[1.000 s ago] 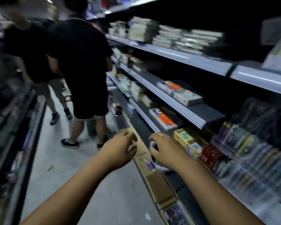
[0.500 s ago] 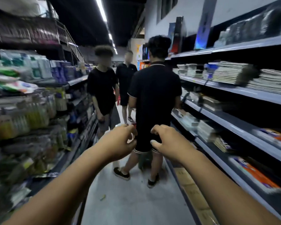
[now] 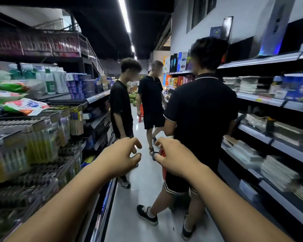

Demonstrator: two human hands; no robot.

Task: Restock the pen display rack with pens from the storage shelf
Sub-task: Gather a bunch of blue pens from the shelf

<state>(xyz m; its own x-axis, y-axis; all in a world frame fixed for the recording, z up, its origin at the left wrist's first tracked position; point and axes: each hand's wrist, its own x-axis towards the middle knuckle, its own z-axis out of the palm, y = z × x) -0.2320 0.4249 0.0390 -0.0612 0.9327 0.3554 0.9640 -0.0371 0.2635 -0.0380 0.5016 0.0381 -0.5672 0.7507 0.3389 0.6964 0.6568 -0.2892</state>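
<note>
Midway down a dim shop aisle, a person's two bare forearms reach out ahead, the left hand (image 3: 119, 158) and right hand (image 3: 176, 158) near each other but apart. On the left hand the fingers (image 3: 134, 143) are loosely curled and slightly spread, with the thumb clear of them and nothing between. On the right hand the fingers (image 3: 165, 143) curl much the same way. A small dark object (image 3: 154, 155) shows just off the thumb tip, and whether the hand pinches it cannot be told. Just ahead stands a person in a black polo shirt (image 3: 199, 109), back turned, with a red item (image 3: 162, 151) showing beside the right hand's knuckles. A second person in a black T-shirt (image 3: 121, 105) and a third in a dark shirt (image 3: 150, 98) stand farther up the pale floor (image 3: 138, 215), under a long ceiling light strip (image 3: 124, 14). The shelving on the left (image 3: 96, 97) carries bottles, boxes and hanging packs (image 3: 37, 145) of slim yellow-green items, too blurred to tell whether they are pens. The shelves on the right (image 3: 260, 100) hold stacks of notebooks (image 3: 248, 85). Where the pens for the rack are cannot be told from this spot.
</note>
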